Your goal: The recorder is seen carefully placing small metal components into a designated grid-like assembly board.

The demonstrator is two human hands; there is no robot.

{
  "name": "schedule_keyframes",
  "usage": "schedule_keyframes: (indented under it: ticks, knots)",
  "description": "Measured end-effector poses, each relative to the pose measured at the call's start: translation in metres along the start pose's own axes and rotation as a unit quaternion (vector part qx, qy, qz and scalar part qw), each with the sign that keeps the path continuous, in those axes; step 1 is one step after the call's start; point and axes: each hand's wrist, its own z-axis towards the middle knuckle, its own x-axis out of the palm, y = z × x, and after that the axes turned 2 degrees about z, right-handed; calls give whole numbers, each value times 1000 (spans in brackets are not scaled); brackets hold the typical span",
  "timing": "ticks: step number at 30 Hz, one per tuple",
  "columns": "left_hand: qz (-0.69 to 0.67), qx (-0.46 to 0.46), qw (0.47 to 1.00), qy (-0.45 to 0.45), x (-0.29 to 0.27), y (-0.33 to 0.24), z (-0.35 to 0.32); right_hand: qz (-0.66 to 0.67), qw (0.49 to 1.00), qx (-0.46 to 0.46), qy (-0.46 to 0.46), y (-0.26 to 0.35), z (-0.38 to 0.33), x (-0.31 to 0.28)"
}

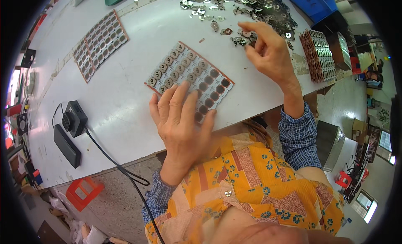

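A square panel (229,88) with brown edges and rows of round places lies on the table before me. Small round metal pieces (180,69) fill the rows on its far left side, while dark discs show bare in the rows on the right. My left hand (178,118) rests across its near left part with fingers spread, covering some places. To the right, my right hand (270,53) hovers at the edge of a heap of loose metal pieces (268,9). Its index finger and thumb are apart, the other fingers curled; I see nothing clearly held.
Another filled panel (100,42) lies at the far left. A stack of panels (318,55) stands at the right table edge, near a blue bin (307,7). A black camera-like device (74,118) with a cable and a black slab (67,146) sit at the left.
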Motion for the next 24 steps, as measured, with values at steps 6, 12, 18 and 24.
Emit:
schedule_keyframes:
  ticks: [6,12,18,24]
  knots:
    - [-5,-2,1000,-3,0,1,0,-4,998,-23,52,-3,6,3]
    - [-10,0,1000,-1,1,0,-1,183,983,10,-10,6,-9,-8]
    - [-5,0,1000,0,0,0,0,267,960,68,-44,21,-30,-7]
    - [4,4,1000,-4,2,2,-1,139,988,49,-36,25,-47,-9]
